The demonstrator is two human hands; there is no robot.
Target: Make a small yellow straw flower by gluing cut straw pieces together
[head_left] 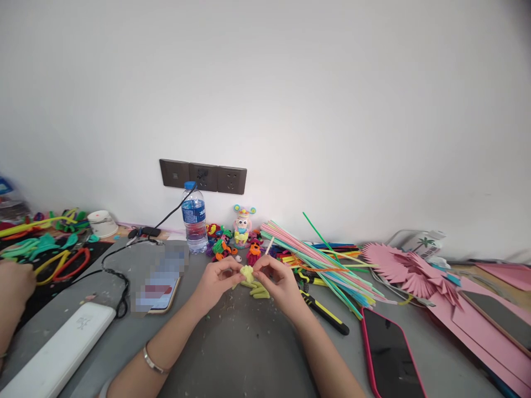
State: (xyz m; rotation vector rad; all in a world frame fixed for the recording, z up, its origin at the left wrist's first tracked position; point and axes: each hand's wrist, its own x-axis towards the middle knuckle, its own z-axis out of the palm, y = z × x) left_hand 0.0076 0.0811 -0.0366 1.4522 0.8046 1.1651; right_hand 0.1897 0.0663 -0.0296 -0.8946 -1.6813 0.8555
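Observation:
Between my two hands, over the grey tabletop, is a small pale yellow looped piece (247,273) that looks like bent pipe cleaner. My left hand (218,279) pinches its left side with thumb and forefinger. From the other side, the fingers of my right hand (279,281) close on it. A thin whitish stick (269,245) points up just behind the right fingers; whether they grip it I cannot tell. Under the hands lie several similar pale yellow pieces (259,292). A small big-eyed figure (242,229) stands behind them.
Loose pastel pipe cleaners (323,265), a yellow-black cutter (327,315) and a red-cased phone (392,354) lie to the right. Leftward are a lit phone (160,284), a water bottle (194,221) and a white power strip (62,354). Another person's hand (16,293) shows at far left.

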